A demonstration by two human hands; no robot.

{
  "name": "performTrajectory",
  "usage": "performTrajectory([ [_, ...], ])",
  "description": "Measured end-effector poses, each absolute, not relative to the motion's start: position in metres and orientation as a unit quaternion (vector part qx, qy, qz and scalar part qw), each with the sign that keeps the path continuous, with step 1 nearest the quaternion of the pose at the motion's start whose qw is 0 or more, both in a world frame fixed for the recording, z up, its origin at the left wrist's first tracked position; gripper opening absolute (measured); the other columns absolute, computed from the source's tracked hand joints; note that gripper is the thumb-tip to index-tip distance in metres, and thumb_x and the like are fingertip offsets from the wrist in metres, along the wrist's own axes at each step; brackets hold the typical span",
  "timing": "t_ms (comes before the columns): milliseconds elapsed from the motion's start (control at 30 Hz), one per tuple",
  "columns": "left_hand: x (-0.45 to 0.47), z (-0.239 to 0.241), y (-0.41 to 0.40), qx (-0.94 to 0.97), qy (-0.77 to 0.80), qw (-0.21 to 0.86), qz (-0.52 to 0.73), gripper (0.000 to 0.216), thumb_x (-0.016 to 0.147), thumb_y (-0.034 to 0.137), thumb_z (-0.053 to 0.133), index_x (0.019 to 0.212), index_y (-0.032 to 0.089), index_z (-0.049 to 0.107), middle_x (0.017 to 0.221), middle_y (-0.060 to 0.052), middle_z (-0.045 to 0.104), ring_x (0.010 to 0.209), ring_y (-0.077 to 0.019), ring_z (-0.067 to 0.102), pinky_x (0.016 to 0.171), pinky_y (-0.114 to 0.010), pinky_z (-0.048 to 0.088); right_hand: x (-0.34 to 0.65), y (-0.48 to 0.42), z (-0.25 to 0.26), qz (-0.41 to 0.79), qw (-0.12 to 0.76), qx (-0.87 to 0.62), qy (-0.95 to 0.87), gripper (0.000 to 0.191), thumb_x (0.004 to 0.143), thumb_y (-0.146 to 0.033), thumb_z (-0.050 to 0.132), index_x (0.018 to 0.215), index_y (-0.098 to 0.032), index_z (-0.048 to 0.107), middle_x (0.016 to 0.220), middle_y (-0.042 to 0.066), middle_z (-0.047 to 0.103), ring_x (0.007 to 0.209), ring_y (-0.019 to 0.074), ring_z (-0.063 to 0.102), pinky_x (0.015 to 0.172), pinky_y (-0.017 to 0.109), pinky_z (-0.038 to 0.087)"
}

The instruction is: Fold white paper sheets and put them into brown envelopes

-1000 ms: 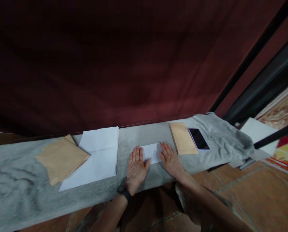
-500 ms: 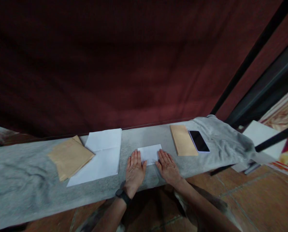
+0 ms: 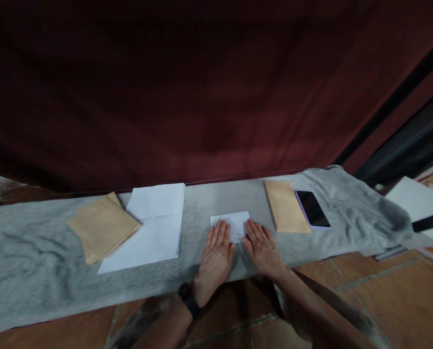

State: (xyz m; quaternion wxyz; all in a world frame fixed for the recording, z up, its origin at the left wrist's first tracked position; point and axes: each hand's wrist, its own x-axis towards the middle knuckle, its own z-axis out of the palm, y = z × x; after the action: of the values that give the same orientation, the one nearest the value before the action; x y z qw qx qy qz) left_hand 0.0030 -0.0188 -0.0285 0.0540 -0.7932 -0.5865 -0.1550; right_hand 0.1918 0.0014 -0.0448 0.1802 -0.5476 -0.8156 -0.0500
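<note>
A small folded white paper (image 3: 231,221) lies on the grey cloth (image 3: 38,271) that covers a long narrow table. My left hand (image 3: 216,254) lies flat with fingers stretched out, its fingertips on the paper's near left part. My right hand (image 3: 263,247) lies flat too, fingers together and extended, pressing the paper's near right edge. Both palms rest on the cloth near the table's front edge. A dark watch (image 3: 188,298) sits on my left wrist.
Left of my hands lie a stack of white sheets (image 3: 151,228) and brown envelopes (image 3: 102,228). To the right lie a brown envelope (image 3: 285,213) and a dark phone (image 3: 313,208). A dark red curtain (image 3: 202,97) hangs behind. Tiled floor (image 3: 383,300) lies below.
Both hands have moved closer together over the folded paper, the left hand sliding right onto it. The view has shifted slightly.
</note>
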Motion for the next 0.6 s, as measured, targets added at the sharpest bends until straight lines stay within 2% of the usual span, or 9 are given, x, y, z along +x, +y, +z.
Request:
performTrajectory([
  [133, 0.016, -0.029, -0.026, -0.837, -0.524, 0.025, -0.154, 0.059, 0.101, 0.035, 0.045, 0.153, 0.009, 0.037, 0.162, -0.017, 0.038, 0.152, -0.0272, 0.032, 0.122, -0.049, 0.036, 0.191, 0.012, -0.031, 0.009, 0.186, -0.548, -0.815, 0.055, 0.109, -0.036, 0.023, 0.148, -0.008, 0.050, 0.155, 0.015, 0.049, 0.145, 0.0266, 0.043, 0.121, 0.049, 0.033],
  [300, 0.019, -0.027, -0.029, -0.842, -0.515, 0.004, -0.162, 0.061, 0.099, 0.032, 0.045, 0.153, 0.005, 0.034, 0.159, -0.021, 0.040, 0.152, -0.0282, 0.032, 0.122, -0.051, 0.035, 0.181, 0.019, -0.026, 0.074, 0.186, -0.500, -0.843, 0.056, 0.109, -0.039, 0.024, 0.157, -0.014, 0.036, 0.161, 0.011, 0.040, 0.151, 0.0224, 0.034, 0.123, 0.047, 0.033],
  [433, 0.019, -0.029, -0.029, -0.842, -0.513, -0.005, -0.164, 0.060, 0.099, 0.028, 0.042, 0.153, 0.003, 0.033, 0.160, -0.022, 0.039, 0.152, -0.0263, 0.032, 0.124, -0.049, 0.030, 0.176, 0.016, -0.032, 0.064, 0.158, -0.468, -0.867, 0.056, 0.108, -0.035, 0.027, 0.158, -0.011, 0.033, 0.162, 0.013, 0.037, 0.152, 0.0230, 0.030, 0.125, 0.048, 0.029],
  [600, 0.018, -0.027, -0.029, -0.847, -0.511, -0.017, -0.147, 0.060, 0.101, 0.034, 0.041, 0.153, 0.004, 0.035, 0.162, -0.020, 0.036, 0.153, -0.0268, 0.028, 0.125, -0.048, 0.027, 0.181, 0.015, -0.040, 0.024, 0.162, -0.469, -0.868, 0.056, 0.108, -0.032, 0.029, 0.160, -0.011, 0.029, 0.163, 0.014, 0.035, 0.153, 0.0237, 0.030, 0.124, 0.048, 0.029],
])
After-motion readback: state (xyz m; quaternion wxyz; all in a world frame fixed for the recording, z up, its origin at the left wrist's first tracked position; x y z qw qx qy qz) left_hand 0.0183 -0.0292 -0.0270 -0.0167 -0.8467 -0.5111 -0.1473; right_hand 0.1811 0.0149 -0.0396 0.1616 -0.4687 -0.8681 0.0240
